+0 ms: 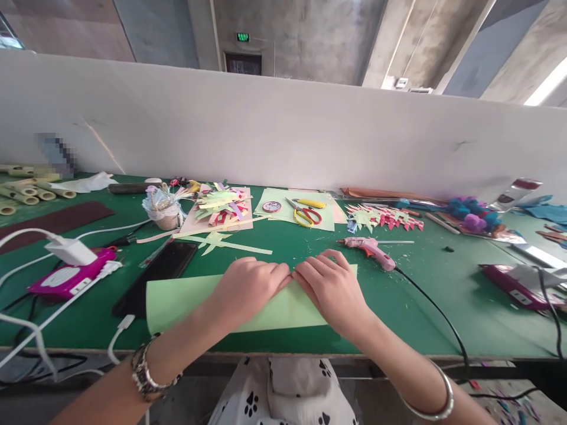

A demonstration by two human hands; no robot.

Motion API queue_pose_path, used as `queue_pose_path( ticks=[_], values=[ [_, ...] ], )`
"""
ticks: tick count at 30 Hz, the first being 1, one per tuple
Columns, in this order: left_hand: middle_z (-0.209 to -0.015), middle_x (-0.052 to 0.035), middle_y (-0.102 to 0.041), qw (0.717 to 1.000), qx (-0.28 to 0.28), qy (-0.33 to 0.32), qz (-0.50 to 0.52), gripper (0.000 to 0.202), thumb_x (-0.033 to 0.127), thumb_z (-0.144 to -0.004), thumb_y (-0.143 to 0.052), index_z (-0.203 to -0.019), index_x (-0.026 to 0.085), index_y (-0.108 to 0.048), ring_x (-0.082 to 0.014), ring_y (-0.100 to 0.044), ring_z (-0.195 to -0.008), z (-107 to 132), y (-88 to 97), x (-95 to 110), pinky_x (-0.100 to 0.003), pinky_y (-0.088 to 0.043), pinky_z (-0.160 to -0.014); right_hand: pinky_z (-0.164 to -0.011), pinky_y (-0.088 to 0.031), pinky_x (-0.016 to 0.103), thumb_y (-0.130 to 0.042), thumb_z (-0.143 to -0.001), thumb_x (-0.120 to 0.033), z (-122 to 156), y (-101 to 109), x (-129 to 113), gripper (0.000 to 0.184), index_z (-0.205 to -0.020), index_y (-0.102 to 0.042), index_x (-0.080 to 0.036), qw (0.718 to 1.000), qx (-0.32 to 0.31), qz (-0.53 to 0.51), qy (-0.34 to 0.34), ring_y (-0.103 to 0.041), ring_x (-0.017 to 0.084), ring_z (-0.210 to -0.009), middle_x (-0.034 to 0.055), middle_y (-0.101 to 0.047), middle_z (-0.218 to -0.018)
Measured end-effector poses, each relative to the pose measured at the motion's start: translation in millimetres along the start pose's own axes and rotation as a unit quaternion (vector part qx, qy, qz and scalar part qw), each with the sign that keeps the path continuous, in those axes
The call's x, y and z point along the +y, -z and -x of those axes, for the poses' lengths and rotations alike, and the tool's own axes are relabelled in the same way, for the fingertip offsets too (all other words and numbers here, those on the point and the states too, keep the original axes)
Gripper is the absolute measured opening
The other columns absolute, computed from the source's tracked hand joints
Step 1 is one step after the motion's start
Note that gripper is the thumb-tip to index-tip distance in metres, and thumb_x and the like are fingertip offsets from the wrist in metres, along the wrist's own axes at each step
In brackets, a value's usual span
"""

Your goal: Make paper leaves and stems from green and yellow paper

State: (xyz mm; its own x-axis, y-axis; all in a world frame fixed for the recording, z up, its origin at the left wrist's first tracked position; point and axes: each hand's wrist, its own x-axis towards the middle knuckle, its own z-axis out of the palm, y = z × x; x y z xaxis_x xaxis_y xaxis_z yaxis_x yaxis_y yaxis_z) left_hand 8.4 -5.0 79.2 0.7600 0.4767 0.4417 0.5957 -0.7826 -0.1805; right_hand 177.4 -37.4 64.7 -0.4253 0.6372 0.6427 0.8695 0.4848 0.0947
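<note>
Fingers (278, 275) of two hands (250, 286) (334, 289) gripping one green sheet (179, 295), one glue gun (374, 253)

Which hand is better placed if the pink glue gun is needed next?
Probably the right hand: the pink glue gun lies close beside it, while the left hand is farther away.

Green lit sign (242, 36): on the concrete wall (301, 38) above a dark doorway (243, 64), beyond the surface's (425, 301) far edge; bright characters, too small to read for certain.
Round white-and-red item (271, 206): dark print on its face, too fine to read; on pale paper sheets (325, 221) toward the surface's far edge.
Readable words or numbers: none.
</note>
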Motion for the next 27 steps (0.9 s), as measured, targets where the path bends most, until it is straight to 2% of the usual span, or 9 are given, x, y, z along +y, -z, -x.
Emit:
queue_pose_path(
  ticks=[4,7,10,14,18,21,27],
  values=[
    [-0.054,0.0030,-0.054,1.000,0.002,0.015,0.027,0.029,0.028,-0.092,-0.036,-0.068,0.018,-0.049,-0.0111,-0.050,-0.048,8.1,-7.7,-5.6,-0.024,-0.028,-0.049,-0.065,-0.031,0.025,-0.035,-0.093,-0.023,9.6,1.3,13.2,0.031,-0.069,-0.055,-0.018,0.995,-0.037,-0.082,-0.052,-0.050,0.010,-0.055,-0.0017,-0.056,-0.059],
    [-0.054,0.0032,-0.055,0.999,0.028,0.014,0.018,0.030,0.025,-0.093,-0.034,-0.068,0.017,-0.050,-0.0107,-0.052,-0.050,16.0,-10.6,-13.1,-0.024,-0.028,-0.051,-0.064,-0.031,0.025,-0.036,-0.092,-0.022,18.5,6.2,27.9,0.029,-0.071,-0.054,-0.018,0.988,-0.059,-0.119,-0.085,-0.051,0.011,-0.059,-0.0011,-0.059,-0.064],
    [-0.049,0.0040,-0.052,1.000,0.021,0.005,-0.004,0.033,0.023,-0.093,-0.034,-0.063,0.017,-0.047,-0.0101,-0.049,-0.047,19.9,-12.8,-15.6,-0.025,-0.027,-0.051,-0.072,-0.032,0.027,-0.035,-0.092,-0.021,24.3,6.2,34.6,0.029,-0.072,-0.054,-0.018,0.987,-0.081,-0.110,-0.085,-0.052,0.012,-0.061,-0.0006,-0.060,-0.065],
    [-0.047,0.0046,-0.049,1.000,-0.012,0.003,-0.003,0.034,0.026,-0.093,-0.034,-0.060,0.018,-0.043,-0.0100,-0.046,-0.044,15.5,-16.2,-9.6,-0.025,-0.026,-0.049,-0.086,-0.028,0.033,-0.034,-0.093,-0.022,22.3,-1.3,25.1,0.029,-0.075,-0.056,-0.018,0.994,-0.078,-0.061,-0.054,-0.053,0.013,-0.063,0.0003,-0.061,-0.067],
    [-0.046,0.0050,-0.049,0.999,-0.039,0.015,0.031,0.035,0.029,-0.093,-0.034,-0.061,0.018,-0.044,-0.0103,-0.045,-0.042,9.6,-16.7,-3.6,-0.025,-0.024,-0.047,-0.075,-0.031,0.027,-0.034,-0.093,-0.023,14.7,-7.5,12.8,0.033,-0.067,-0.053,-0.018,0.993,-0.064,-0.092,-0.039,-0.048,0.010,-0.055,-0.0024,-0.056,-0.058],
    [-0.048,0.0046,-0.049,0.996,-0.052,0.032,0.060,0.036,0.032,-0.093,-0.033,-0.063,0.018,-0.047,-0.0102,-0.045,-0.043,9.6,-15.2,-5.2,-0.024,-0.023,-0.045,-0.065,-0.030,0.025,-0.035,-0.093,-0.024,12.6,-7.1,14.3,0.033,-0.065,-0.051,-0.018,0.988,-0.065,-0.130,-0.048,-0.044,0.009,-0.051,-0.0034,-0.054,-0.056],
    [-0.052,0.0039,-0.054,0.993,-0.033,0.068,0.087,0.038,0.033,-0.094,-0.030,-0.067,0.019,-0.053,-0.0097,-0.046,-0.045,19.2,-13.3,-15.6,-0.023,-0.025,-0.047,-0.065,-0.029,0.025,-0.037,-0.093,-0.025,18.2,-0.3,31.0,0.028,-0.070,-0.053,-0.018,0.983,-0.070,-0.157,-0.068,-0.046,0.010,-0.056,-0.0023,-0.056,-0.061]
  ],
)
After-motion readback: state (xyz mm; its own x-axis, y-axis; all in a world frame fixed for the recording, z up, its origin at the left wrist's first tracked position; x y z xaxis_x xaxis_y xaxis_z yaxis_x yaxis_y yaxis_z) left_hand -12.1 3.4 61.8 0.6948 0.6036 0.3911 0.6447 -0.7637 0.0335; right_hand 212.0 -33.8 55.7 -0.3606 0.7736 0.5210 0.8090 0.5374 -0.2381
